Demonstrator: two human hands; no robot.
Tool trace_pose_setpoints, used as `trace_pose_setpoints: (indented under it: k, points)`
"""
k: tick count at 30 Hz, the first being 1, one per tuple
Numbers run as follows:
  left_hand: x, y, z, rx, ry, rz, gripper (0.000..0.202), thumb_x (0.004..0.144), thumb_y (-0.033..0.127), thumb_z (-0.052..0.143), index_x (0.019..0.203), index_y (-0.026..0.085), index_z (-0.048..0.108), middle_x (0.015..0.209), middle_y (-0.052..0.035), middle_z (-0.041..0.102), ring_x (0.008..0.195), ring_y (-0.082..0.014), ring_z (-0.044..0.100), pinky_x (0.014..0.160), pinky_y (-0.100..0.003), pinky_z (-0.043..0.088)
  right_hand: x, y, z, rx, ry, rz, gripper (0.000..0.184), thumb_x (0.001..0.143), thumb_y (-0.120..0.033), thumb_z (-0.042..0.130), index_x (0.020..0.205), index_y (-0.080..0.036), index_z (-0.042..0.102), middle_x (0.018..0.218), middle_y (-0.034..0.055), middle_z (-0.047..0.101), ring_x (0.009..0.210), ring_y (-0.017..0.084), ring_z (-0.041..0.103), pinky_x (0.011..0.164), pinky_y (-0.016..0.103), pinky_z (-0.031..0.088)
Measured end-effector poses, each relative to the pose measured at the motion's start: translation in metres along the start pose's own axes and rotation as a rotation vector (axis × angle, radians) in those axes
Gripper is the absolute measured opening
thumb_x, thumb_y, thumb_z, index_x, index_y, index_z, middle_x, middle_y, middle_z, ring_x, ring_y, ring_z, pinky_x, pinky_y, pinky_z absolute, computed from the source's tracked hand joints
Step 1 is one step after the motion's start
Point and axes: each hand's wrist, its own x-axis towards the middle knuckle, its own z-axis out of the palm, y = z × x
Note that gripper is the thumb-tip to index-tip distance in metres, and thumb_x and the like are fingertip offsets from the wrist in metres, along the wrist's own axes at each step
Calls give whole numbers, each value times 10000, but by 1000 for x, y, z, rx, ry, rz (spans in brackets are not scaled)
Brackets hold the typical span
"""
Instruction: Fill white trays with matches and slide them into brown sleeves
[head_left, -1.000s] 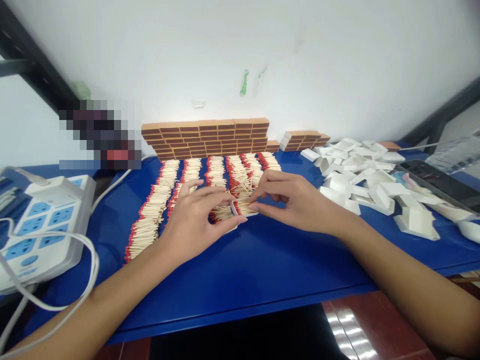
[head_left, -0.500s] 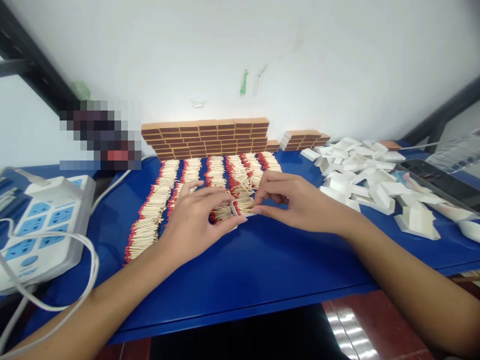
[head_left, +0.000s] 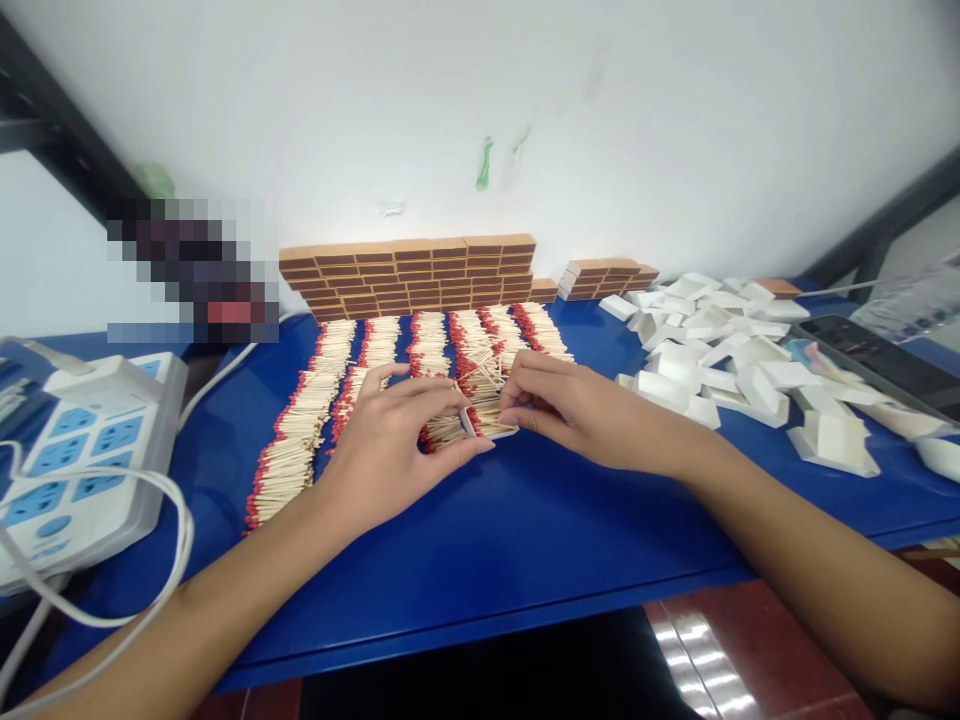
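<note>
A small white matchbox tray [head_left: 469,422] with red-headed matches [head_left: 489,420] in it sits between my two hands. My left hand [head_left: 390,430] grips the tray's left end between thumb and fingers. My right hand [head_left: 570,408] is closed, with its fingertips at the plain ends of the matches at the tray's right side; the exact contact is partly hidden by the fingers. Just behind both hands lie long rows of loose matches [head_left: 291,440], heads mostly toward the left. Some matches in the middle rows lie crosswise.
Brown matchboxes [head_left: 427,280] are stacked along the wall, with a smaller stack [head_left: 607,278] farther right. White empty trays [head_left: 750,375] are heaped at the right beside a dark phone [head_left: 877,365]. A power strip [head_left: 112,440] with looped white cable stands left on the blue table [head_left: 465,570].
My right fingers have moved slightly left and closed in on the match ends in the tray. More of the tray's near rim shows. My left hand has stayed nearly still.
</note>
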Motion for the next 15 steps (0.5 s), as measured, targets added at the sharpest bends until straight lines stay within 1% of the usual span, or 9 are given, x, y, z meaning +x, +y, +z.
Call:
trace_pose_setpoints:
  k: [5, 10, 12, 15]
  points:
    - [-1, -1, 0, 10, 7, 9, 304, 899, 489, 851, 1061, 250, 755, 1149, -13, 841, 1105, -249, 787, 1149, -473, 417, 1, -3, 2, 20, 26, -37, 130, 1088, -281, 581, 1027, -211, 671, 1042, 58, 635, 881, 190, 604, 750, 326, 452]
    - [0, -3, -1, 23, 16, 22, 288, 929, 478, 824, 1085, 251, 740, 1148, -4, 839, 1096, -244, 787, 1117, -465, 426, 2, -2, 1, 12, 122, -45, 139, 1065, -302, 634, 988, -205, 697, 944, 37, 621, 792, 170, 568, 684, 313, 428]
    - [1, -3, 0, 23, 16, 22, 292, 928, 485, 824, 1078, 250, 740, 1146, -9, 839, 1092, -249, 787, 1117, -467, 428, 1, -2, 0, 6, 114, -43, 133, 1051, -308, 659, 991, -205, 720, 939, 34, 615, 788, 167, 565, 680, 312, 427]
    - [1, -1, 0, 11, 2, 17, 296, 914, 489, 836, 1067, 252, 747, 1154, -15, 839, 1107, -255, 785, 1142, -474, 418, 1, -2, 0, 21, 56, -37, 129, 1049, -287, 654, 1009, -203, 743, 957, 41, 625, 819, 172, 582, 696, 311, 435]
